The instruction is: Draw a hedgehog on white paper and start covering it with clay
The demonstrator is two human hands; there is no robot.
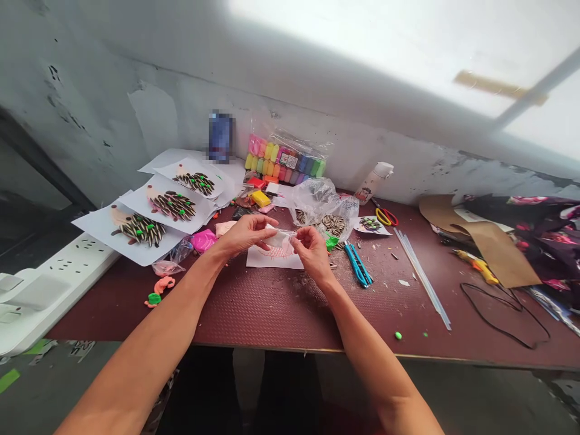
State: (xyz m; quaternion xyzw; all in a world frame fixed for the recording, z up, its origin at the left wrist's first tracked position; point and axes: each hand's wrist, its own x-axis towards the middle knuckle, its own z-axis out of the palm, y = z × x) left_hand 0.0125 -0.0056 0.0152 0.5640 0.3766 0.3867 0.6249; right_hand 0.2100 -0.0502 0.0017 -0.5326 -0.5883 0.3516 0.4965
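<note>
My left hand (248,234) and my right hand (313,252) pinch a small clear plastic bag (283,238) between them, just above the table. Beneath it lies a white sheet (258,260) with an orange-red drawing, partly hidden by the bag and my fingers. Sunflower seeds (333,225) spill from a crumpled clear bag (317,196) behind my right hand. Beside that hand are a lump of green clay (331,241) and a teal utility knife (358,264). Pink clay (203,241) sits left of my left wrist.
Hedgehog pictures with seed spines (140,229) are stacked at the left, near a white power strip (67,272). Clay packs (285,160) lean on the wall. Scissors (385,214), a white bottle (375,181), glue sticks (423,278) and a yellow glue gun (478,266) with its cord are at the right.
</note>
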